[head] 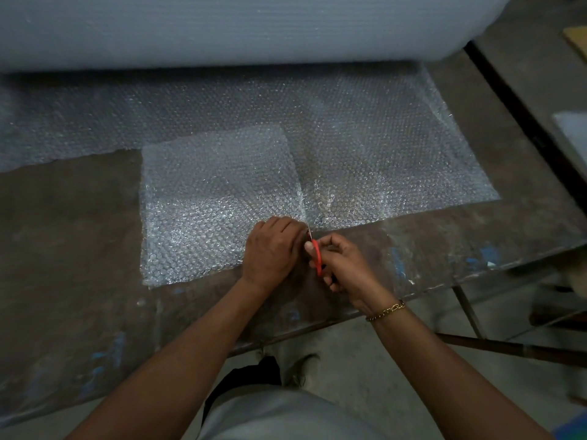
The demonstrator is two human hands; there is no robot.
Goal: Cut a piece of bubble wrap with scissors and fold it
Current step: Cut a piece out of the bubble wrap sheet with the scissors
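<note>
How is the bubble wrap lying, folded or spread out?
Spread flat on the right, where the table shows through the bubble wrap. The whiter patch by the left hand looks doubled; whether folded over, cannot tell.

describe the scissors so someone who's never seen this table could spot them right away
A big roll of bubble wrap lies across the far side of the table, a sheet unrolled from it toward the person. At the sheet's near edge the left hand grips it and the right hand holds the scissors. Their handle is the only red thing in view.
</note>
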